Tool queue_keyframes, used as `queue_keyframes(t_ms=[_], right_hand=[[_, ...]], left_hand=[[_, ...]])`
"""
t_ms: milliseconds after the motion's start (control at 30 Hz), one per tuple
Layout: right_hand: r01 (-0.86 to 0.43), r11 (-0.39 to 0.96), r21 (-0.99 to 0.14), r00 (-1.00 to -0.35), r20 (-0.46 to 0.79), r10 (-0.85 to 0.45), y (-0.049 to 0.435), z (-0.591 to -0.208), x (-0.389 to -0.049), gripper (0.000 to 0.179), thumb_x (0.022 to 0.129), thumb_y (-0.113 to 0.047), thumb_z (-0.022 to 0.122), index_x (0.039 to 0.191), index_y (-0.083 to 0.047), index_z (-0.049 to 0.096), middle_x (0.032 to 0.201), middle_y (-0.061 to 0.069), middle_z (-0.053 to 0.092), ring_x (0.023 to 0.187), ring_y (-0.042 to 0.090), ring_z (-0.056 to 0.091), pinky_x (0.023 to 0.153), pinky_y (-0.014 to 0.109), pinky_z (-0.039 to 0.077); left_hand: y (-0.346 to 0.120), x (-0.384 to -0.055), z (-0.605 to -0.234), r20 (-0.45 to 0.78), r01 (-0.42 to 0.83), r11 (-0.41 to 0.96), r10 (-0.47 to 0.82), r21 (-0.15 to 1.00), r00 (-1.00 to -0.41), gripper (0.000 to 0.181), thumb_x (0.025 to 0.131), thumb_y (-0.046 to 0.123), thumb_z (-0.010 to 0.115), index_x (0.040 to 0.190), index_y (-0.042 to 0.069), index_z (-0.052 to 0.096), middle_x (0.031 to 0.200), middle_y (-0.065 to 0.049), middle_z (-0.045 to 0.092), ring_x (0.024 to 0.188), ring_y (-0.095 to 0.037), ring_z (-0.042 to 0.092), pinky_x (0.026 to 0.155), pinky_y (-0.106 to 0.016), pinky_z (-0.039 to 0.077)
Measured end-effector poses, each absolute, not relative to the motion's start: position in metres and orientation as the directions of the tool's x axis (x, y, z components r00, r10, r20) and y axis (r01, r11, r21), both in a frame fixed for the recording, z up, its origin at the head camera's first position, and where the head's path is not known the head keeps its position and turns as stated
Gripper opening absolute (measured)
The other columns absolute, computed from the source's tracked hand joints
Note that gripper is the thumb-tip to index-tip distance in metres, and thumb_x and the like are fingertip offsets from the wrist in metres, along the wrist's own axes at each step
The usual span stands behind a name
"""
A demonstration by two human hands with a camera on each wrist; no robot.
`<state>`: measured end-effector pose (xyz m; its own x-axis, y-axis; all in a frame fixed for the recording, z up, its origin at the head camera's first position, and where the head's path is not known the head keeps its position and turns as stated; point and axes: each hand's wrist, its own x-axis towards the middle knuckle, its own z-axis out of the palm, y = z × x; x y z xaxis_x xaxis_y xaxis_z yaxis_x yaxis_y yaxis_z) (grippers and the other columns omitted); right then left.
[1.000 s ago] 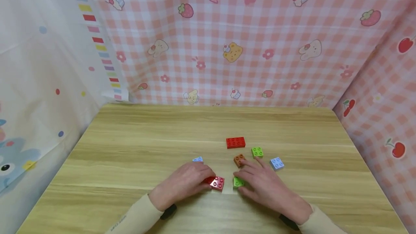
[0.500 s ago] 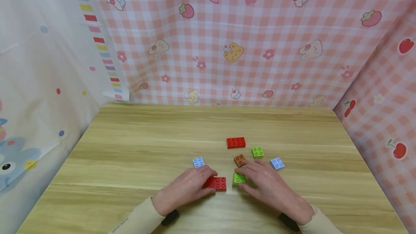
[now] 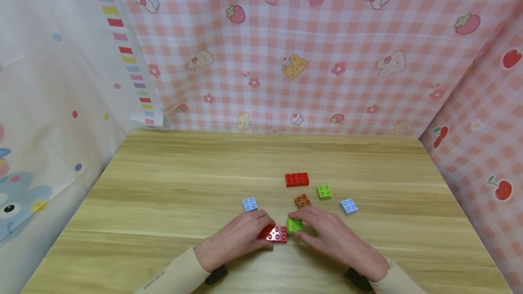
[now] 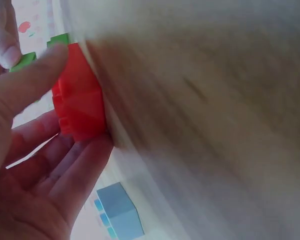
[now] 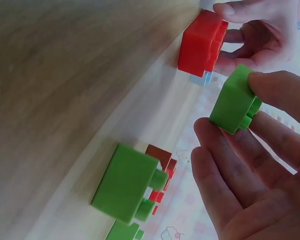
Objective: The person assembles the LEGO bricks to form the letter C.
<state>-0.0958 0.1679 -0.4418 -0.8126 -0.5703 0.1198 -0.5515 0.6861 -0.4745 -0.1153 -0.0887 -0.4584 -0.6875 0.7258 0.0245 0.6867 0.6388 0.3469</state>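
My left hand (image 3: 237, 240) grips a long red toy building brick (image 3: 278, 234) by its left end, thumb on the near side and fingers on the far side. In the left wrist view the red brick (image 4: 82, 102) sits on the tabletop. My right hand (image 3: 337, 242) pinches a small green brick (image 3: 294, 225) between thumb and fingertips. From the right wrist, this green brick (image 5: 233, 102) seems raised off the table, studs up. It is close to the red brick's right end; whether they touch is unclear. Another green brick (image 5: 125, 185) is near the right hand, hidden in the head view.
Beyond the hands on the wooden table (image 3: 184, 171) lie a brown brick (image 3: 302, 201), a green brick (image 3: 324, 192), a second red brick (image 3: 297, 179) and a light blue brick (image 3: 349, 205) at right. Another light blue brick (image 3: 249, 203) lies just past the left hand.
My right hand has shifted left with the green brick, bringing it near the red one and uncovering more of the brown brick. My left hand has moved slightly right with the red brick.
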Motion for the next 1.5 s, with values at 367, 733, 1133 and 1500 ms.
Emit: queue_keyframes(t_ms=[367, 733, 1133, 1500], right_hand=[[-0.529, 0.677, -0.511, -0.811, 0.070, -0.581, 0.160, -0.445, -0.097, 0.041, 0.093, -0.020, 0.078, 0.132, -0.010, 0.068, 0.128, 0.004, 0.070, 0.118, 0.021, 0.065, 0.098, 0.045, 0.056], [-0.545, 0.676, -0.496, -0.795, 0.051, -0.604, 0.156, -0.448, -0.096, 0.036, 0.094, -0.023, 0.078, 0.127, -0.012, 0.070, 0.122, 0.001, 0.071, 0.112, 0.017, 0.066, 0.095, 0.042, 0.057], [-0.534, 0.687, -0.492, -0.789, -0.002, -0.614, 0.152, -0.445, -0.097, 0.036, 0.094, -0.025, 0.077, 0.128, -0.013, 0.070, 0.124, 0.000, 0.068, 0.110, 0.016, 0.065, 0.092, 0.041, 0.058], [-0.542, 0.683, -0.489, -0.790, 0.019, -0.613, 0.151, -0.448, -0.098, 0.035, 0.094, -0.025, 0.078, 0.126, -0.012, 0.072, 0.117, -0.003, 0.067, 0.099, 0.009, 0.062, 0.084, 0.033, 0.058]], left_hand=[[-0.101, -0.124, -0.459, -0.060, 0.599, 0.619, 0.719, 0.507, -0.692, 0.047, 0.087, 0.026, 0.086, 0.128, 0.010, 0.069, 0.123, 0.001, 0.069, 0.115, -0.012, 0.063, 0.102, -0.031, 0.052], [-0.105, -0.124, -0.460, -0.047, 0.612, 0.603, 0.730, 0.512, -0.681, 0.042, 0.086, 0.023, 0.086, 0.123, 0.013, 0.071, 0.119, 0.005, 0.068, 0.114, -0.010, 0.061, 0.103, -0.035, 0.050], [-0.104, -0.124, -0.459, -0.040, 0.616, 0.604, 0.730, 0.505, -0.683, 0.037, 0.087, 0.025, 0.085, 0.120, 0.014, 0.072, 0.117, 0.006, 0.067, 0.112, -0.009, 0.061, 0.102, -0.034, 0.050], [-0.104, -0.124, -0.458, -0.044, 0.618, 0.607, 0.730, 0.500, -0.682, 0.035, 0.088, 0.023, 0.085, 0.119, 0.014, 0.072, 0.116, 0.007, 0.067, 0.112, -0.008, 0.060, 0.101, -0.031, 0.050]])
